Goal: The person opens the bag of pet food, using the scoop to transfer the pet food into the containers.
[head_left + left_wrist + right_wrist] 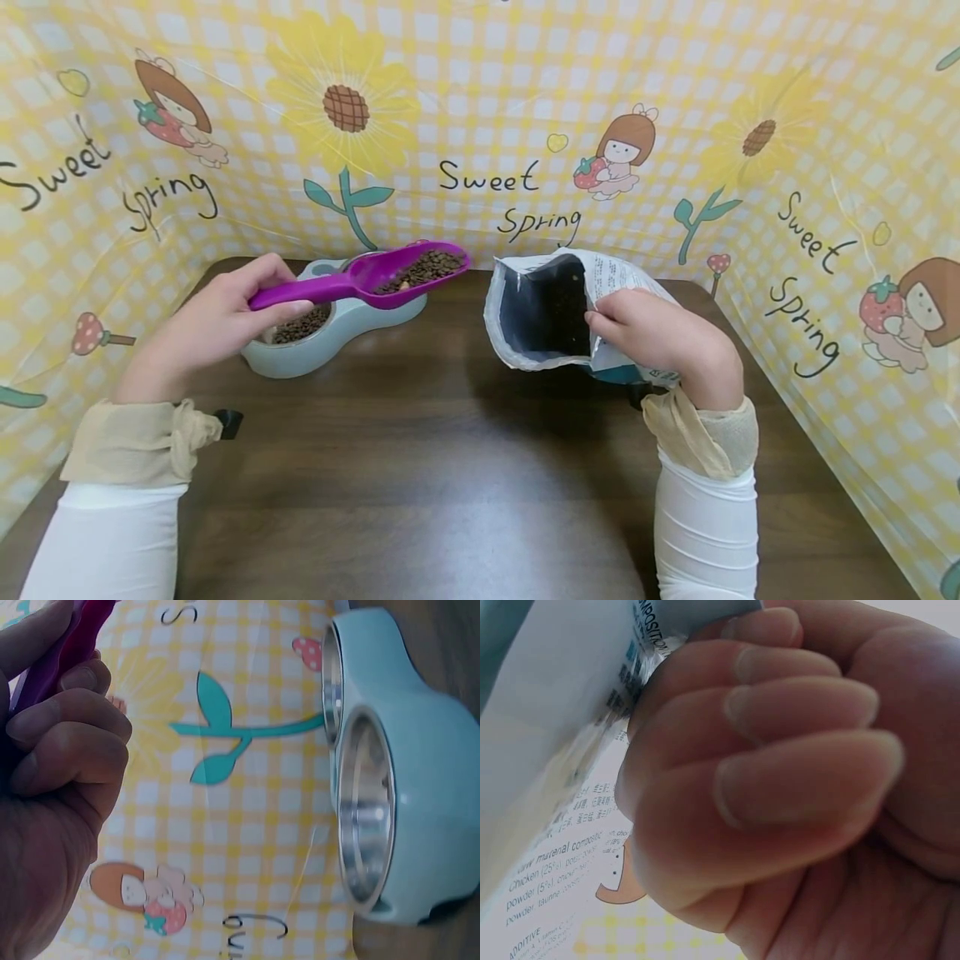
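My left hand (217, 312) grips the handle of a purple scoop (318, 287), held level above a light blue double pet bowl (292, 360). Brown kibble (431, 267) lies in the scoop, whose tip points right toward the bag. More kibble (303, 325) sits in the bowl's near compartment; the scoop partly covers the far one. On the right, a white pet food bag (622, 271) leans with its mouth facing left, and dark contents show inside. My right hand (667, 333) pinches the rim of the bag; in the right wrist view its fingers (802, 780) are curled.
A brown wooden table (420, 483) carries everything. Yellow checked cloth (480, 108) with sunflowers and cartoon figures walls it in at the back and both sides. The bowl and the bag stand near the back, with a gap between them.
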{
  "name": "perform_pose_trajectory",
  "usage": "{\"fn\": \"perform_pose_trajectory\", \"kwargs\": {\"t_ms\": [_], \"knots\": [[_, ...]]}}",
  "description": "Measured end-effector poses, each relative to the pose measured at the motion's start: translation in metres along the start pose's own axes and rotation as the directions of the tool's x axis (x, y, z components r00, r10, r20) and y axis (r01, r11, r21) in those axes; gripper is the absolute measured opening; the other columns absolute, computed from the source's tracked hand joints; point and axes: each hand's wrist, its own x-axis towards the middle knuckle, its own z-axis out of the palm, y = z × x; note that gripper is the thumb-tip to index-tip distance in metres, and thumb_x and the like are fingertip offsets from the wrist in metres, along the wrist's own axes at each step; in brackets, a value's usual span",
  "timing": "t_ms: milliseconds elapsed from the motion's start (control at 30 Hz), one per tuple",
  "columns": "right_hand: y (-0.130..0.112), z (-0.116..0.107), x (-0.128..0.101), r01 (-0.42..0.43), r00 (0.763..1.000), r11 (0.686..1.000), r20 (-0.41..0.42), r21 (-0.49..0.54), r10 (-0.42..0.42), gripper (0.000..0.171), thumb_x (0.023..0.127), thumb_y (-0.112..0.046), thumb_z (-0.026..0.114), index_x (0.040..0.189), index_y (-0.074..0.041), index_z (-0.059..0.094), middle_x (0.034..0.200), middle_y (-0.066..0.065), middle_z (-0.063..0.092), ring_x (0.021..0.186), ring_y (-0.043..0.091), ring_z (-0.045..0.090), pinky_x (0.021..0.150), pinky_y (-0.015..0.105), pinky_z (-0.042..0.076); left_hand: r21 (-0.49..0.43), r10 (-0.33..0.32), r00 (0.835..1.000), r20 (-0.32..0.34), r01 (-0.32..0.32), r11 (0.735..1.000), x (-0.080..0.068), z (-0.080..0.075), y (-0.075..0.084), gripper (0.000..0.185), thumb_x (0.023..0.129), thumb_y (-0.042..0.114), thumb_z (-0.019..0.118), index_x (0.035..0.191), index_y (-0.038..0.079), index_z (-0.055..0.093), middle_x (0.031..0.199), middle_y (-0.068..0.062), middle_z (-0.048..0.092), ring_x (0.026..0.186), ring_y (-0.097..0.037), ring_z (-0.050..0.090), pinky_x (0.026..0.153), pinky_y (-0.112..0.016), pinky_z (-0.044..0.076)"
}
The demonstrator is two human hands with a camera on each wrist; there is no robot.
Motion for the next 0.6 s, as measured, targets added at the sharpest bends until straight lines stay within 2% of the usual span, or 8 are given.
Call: {"fn": "perform_pose_trajectory", "kwargs": {"t_ms": [167, 333, 600], "knots": [[0.002, 0.001, 0.000, 0.000, 1.000, 1.000, 0.001, 0.002, 0.000, 0.040, 0.112, -0.019, 0.053, 0.073, -0.012, 0.058, 0.063, -0.003, 0.039, 0.058, 0.015, 0.043, 0.064, 0.033, 0.041, 0.001, -0.041, 0.999, -0.036, 0.041, 0.999, -0.006, -0.010, -0.014, 0.016, 0.103, 0.022, 0.077, 0.111, 0.019, 0.064, 0.072, 0.001, 0.061, 0.065, -0.018, 0.054, 0.060, -0.030, 0.041], [0.003, 0.002, 0.000, 0.003, 1.000, 1.000, 0.002, 0.001, -0.003, 0.042, 0.112, -0.019, 0.053, 0.071, -0.013, 0.056, 0.063, -0.004, 0.038, 0.057, 0.015, 0.042, 0.063, 0.032, 0.040, 0.021, -0.049, 0.996, -0.076, 0.051, 0.998, -0.014, -0.023, -0.030, 0.015, 0.102, 0.020, 0.077, 0.109, 0.017, 0.064, 0.071, 0.001, 0.052, 0.067, -0.017, 0.047, 0.062, -0.031, 0.036], [0.001, 0.002, 0.002, 0.012, 1.000, 1.000, -0.004, -0.004, -0.012, 0.042, 0.112, -0.019, 0.053, 0.071, -0.013, 0.057, 0.063, -0.003, 0.038, 0.057, 0.015, 0.042, 0.063, 0.032, 0.041, 0.030, -0.093, 0.989, -0.114, 0.097, 0.995, -0.032, -0.044, -0.069, 0.017, 0.101, 0.020, 0.078, 0.107, 0.016, 0.064, 0.069, 0.004, 0.048, 0.063, -0.017, 0.042, 0.059, -0.034, 0.032]]}}
